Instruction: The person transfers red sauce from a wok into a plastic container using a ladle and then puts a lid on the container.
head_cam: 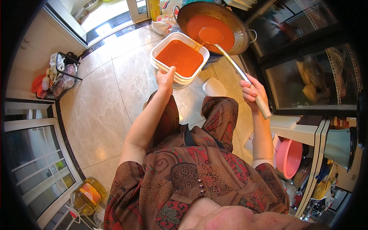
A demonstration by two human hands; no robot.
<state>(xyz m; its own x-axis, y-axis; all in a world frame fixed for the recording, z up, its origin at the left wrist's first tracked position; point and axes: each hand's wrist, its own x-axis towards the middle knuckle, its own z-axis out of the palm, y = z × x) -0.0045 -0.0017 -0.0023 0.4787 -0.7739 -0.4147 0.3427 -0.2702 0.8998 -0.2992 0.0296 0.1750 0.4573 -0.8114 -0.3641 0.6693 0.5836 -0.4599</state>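
My left hand (166, 79) grips the near wall of a white square plastic tub (154, 61), which holds orange-red liquid (179, 57). My right hand (253, 91) is closed around the long handle of a metal ladle (211, 36); the wooden end sticks out below the fist. The ladle's bowl, full of the same liquid, is over or in the liquid in a large two-handled wok (240, 43), just right of the tub. Red drips mark the tub's rim on the side by the wok. Below the wok, a dark blue container shows in part.
A white plastic lid (214, 87) lies on the tiled floor. Glass-doored cabinets (310, 80) stand close on the right, above a pink basin (289, 158). White plastic bags (165, 25) sit behind the tub. An oil jug (87, 196) stands at lower left, a black rack (60, 72) farther up.
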